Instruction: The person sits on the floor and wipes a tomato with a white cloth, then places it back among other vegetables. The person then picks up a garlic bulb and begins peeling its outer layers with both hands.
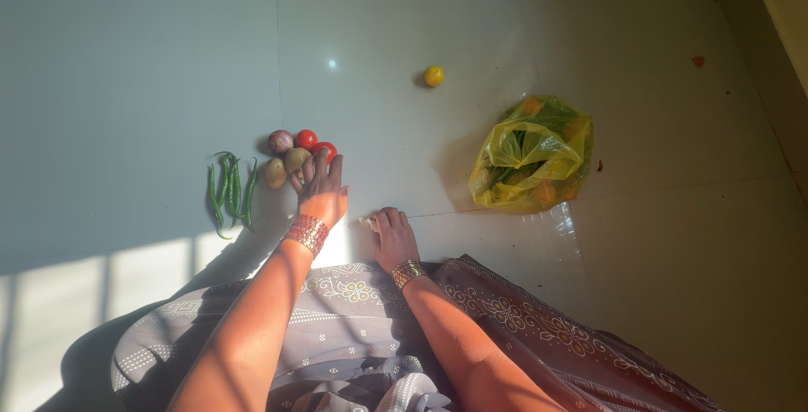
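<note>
Looking down from head height at a pale tiled floor point(126, 58), where a seated person reaches forward with both arms. Left hand point(320, 193) lies flat, fingers spread and gripping nothing, fingertips touching a small cluster: two potatoes point(276, 173), a purple onion point(280, 140) and two red tomatoes point(306, 138). Green chillies point(231, 193) lie just left of that cluster. Right hand point(392, 238) rests on the floor, fingers loosely curled around something small and white; what it is cannot be told. A yellow plastic bag point(533, 155) of vegetables sits to the right, a lemon point(433, 76) farther off
</note>
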